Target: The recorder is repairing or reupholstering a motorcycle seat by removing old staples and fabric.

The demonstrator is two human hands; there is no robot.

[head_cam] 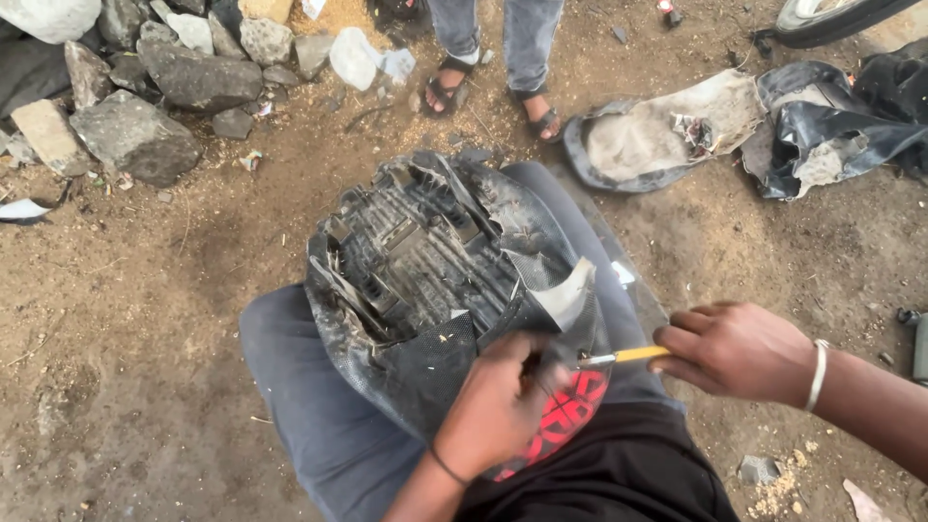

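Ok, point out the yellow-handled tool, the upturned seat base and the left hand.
yellow-handled tool (640, 355), head view, on the yellow handle.
upturned seat base (416, 256), head view, on the ribbed black underside.
left hand (498, 406), head view, on the back of the hand.

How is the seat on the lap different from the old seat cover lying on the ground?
The seat rests upside down on the person's knees, its ribbed black base showing; the seat cover lies flat on the dirt, pale lining up. The left hand grips the seat while the right hand holds a yellow-handled tool to it; nobody touches the cover. Both look worn and torn.
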